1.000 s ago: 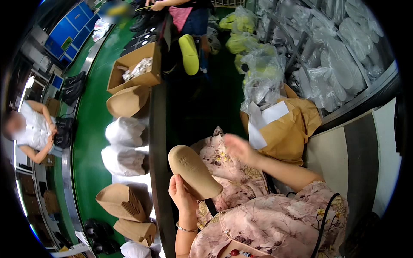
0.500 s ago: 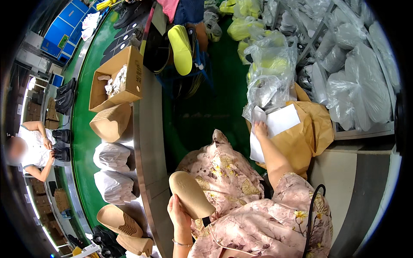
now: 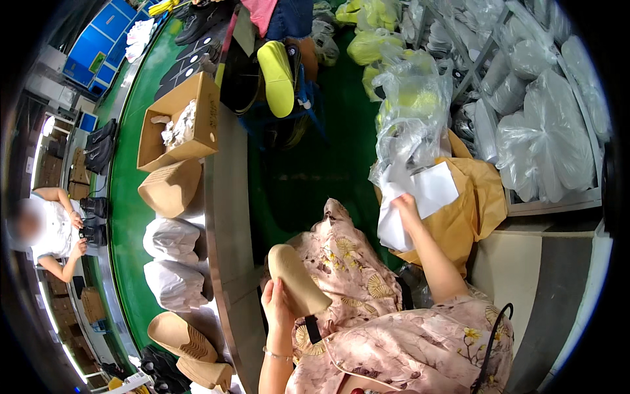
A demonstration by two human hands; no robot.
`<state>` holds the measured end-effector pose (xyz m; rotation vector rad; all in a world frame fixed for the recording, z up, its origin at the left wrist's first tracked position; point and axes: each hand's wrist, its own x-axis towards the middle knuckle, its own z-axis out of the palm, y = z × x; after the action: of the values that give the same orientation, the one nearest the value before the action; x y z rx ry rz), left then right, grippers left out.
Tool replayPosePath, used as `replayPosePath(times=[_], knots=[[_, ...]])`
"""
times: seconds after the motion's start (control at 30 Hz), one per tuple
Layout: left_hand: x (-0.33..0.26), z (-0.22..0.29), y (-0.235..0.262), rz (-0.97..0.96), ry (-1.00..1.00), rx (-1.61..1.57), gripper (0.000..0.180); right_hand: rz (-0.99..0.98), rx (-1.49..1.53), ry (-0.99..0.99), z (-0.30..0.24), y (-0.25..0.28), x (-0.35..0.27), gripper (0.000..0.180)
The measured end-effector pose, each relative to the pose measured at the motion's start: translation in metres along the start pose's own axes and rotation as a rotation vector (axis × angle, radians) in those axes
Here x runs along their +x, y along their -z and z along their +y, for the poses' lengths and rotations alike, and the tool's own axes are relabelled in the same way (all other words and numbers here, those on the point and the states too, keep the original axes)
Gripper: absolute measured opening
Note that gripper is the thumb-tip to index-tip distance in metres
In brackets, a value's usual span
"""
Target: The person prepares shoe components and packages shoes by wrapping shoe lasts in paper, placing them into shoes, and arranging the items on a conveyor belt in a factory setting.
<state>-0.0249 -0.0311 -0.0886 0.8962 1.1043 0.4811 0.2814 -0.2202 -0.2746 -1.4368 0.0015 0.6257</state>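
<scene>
Four brown moulded forms [image 3: 296,284]: one at lower centre, three down the left. Two white-wrapped shapes [image 3: 172,240] at centre left. One open cardboard box [image 3: 205,125], upper left. One yellow-green sole [image 3: 275,79], top centre. At least two white sheets [image 3: 438,188] and one brown paper bag [image 3: 487,197], right of centre. The wearer's two hands: left hand [image 3: 278,303], lower centre; right hand [image 3: 405,209], right of centre.

Well ahead of my left hand [image 3: 278,305], and off to its left, I see an open cardboard box [image 3: 209,118]. Far left of that hand, across the green surface [image 3: 126,262], stands black footwear [image 3: 98,234]. Beyond my right hand [image 3: 406,207], a grey rack [image 3: 558,202] holds plastic-wrapped bundles [image 3: 541,141].
</scene>
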Motion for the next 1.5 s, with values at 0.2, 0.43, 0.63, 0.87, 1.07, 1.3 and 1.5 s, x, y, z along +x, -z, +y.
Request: replayPosePath(times=[0.2,0.43,0.63,0.87,1.07,1.3,1.5], knots=[[0.045,-0.027,-0.013,-0.002,-0.082,-0.086,0.018,-0.801,-0.123,0.299,-0.092,-0.120,-0.139,0.060],[0.048,-0.035,0.001,-0.198,0.003,-0.552,0.012,-1.170,-0.602,0.804,-0.099,-0.166,-0.212,0.029],[0.007,-0.022,0.015,-0.148,-0.157,-0.454,0.020,-0.881,-0.668,0.538,-0.111,-0.191,-0.221,0.022],[-0.005,-0.029,0.035,-0.219,-0.273,-0.519,0.016,-0.633,-1.131,1.011,-0.084,-0.229,-0.212,0.049],[-0.019,-0.018,0.066,-0.273,-0.178,-0.654,0.019,-0.806,-1.110,1.108,-0.105,-0.250,-0.237,0.045],[-0.017,-0.033,0.081,-0.419,-0.183,-0.744,0.026,-0.759,-1.076,1.332,-0.120,-0.272,-0.223,0.024],[-0.016,-0.031,0.092,-0.405,-0.199,-0.726,0.026,-0.771,-1.133,1.400,-0.129,-0.283,-0.239,0.028]])
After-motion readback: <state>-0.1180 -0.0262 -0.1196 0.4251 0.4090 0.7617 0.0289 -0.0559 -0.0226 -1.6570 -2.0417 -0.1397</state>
